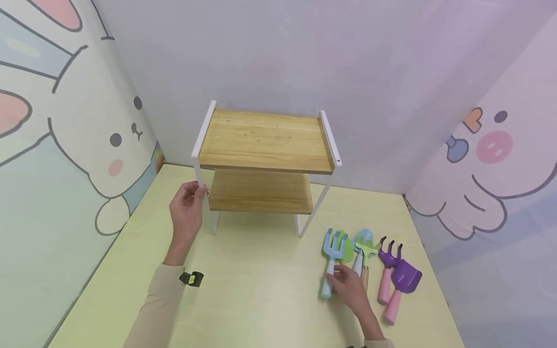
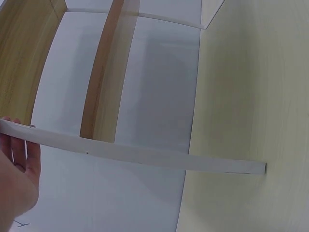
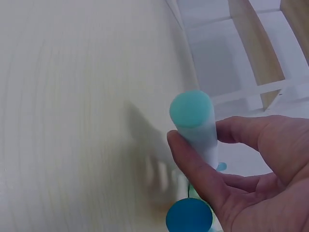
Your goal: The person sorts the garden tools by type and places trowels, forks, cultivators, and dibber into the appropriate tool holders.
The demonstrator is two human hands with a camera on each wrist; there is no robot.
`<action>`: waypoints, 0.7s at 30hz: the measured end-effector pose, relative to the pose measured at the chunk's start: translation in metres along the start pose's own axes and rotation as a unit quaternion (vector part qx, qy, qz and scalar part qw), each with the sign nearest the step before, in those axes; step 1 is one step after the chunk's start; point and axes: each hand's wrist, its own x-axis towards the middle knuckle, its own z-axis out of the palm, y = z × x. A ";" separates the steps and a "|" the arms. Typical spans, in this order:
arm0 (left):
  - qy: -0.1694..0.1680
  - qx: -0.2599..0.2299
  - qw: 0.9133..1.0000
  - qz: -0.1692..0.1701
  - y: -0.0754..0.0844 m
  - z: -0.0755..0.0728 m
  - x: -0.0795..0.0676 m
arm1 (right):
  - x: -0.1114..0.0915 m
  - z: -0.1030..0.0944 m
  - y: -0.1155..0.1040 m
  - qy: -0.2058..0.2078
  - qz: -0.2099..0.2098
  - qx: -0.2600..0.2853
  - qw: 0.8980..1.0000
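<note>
the blue fork (image 1: 333,253) is at the shelf's (image 1: 265,140) five o'clock, probably light, stiff and slightly slick, best held mid-handle, where the right hand (image 1: 349,289) pinches it. purple tools (image 1: 406,276) lie at its three o'clock; the left hand (image 1: 187,210) grips the white frame (image 1: 198,171) at the shelf's eight.

L arm (image 1: 160,299) outstretched, L grip (image 1: 187,212) w/ fingers curled, R grip (image 1: 349,289) nearer body, pinching
</note>
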 end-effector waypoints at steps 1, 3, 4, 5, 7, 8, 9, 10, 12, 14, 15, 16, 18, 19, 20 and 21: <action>-0.001 0.001 1.000 -0.002 0.004 0.001 -0.001 | -0.001 -0.001 -0.001 -0.003 0.008 0.015 1.000; -0.002 0.002 1.000 -0.001 0.009 0.002 -0.001 | -0.002 -0.003 -0.002 -0.007 0.019 0.037 0.999; -0.002 0.003 1.000 0.000 0.009 0.001 -0.002 | -0.003 -0.004 -0.003 -0.008 0.023 0.040 0.999; -0.001 0.004 1.000 0.002 0.008 0.001 -0.002 | -0.003 -0.005 -0.003 -0.009 0.026 0.044 0.999; -0.001 0.004 1.000 0.005 0.008 0.001 -0.001 | -0.004 -0.007 -0.005 -0.010 0.028 0.045 0.999; 0.000 0.004 1.000 0.006 0.007 0.001 -0.001 | -0.004 -0.008 -0.005 -0.012 0.028 0.044 0.999; 0.000 0.003 1.000 0.007 0.007 0.001 -0.001 | -0.004 -0.009 -0.006 -0.012 0.030 0.044 0.998; 0.000 0.002 1.000 0.008 0.006 0.001 -0.001 | -0.004 -0.010 -0.006 -0.013 0.032 0.047 0.998; 0.000 -0.001 1.000 0.011 0.006 0.002 -0.001 | -0.005 -0.011 -0.008 -0.014 0.035 0.055 0.998; 0.000 -0.003 1.000 0.014 0.005 0.002 0.000 | -0.005 -0.012 -0.009 -0.015 0.034 0.061 0.997; -0.001 -0.004 1.000 0.016 0.005 0.002 0.000 | -0.005 -0.013 -0.010 -0.014 0.034 0.062 0.997; -0.001 -0.006 1.000 0.017 0.004 0.002 0.000 | -0.005 -0.013 -0.011 -0.014 0.031 0.061 0.998; -0.001 -0.006 1.000 0.018 0.004 0.002 0.000 | -0.006 -0.015 -0.013 -0.012 0.027 0.061 0.998; -0.001 -0.007 1.000 0.019 0.004 0.002 0.000 | -0.007 -0.016 -0.014 -0.012 0.026 0.063 0.998; -0.002 -0.008 1.000 0.020 0.004 0.002 0.000 | -0.008 -0.017 -0.016 -0.011 0.025 0.064 0.998; -0.002 -0.009 1.000 0.020 0.004 0.002 0.000 | -0.009 -0.018 -0.017 -0.009 0.025 0.067 0.997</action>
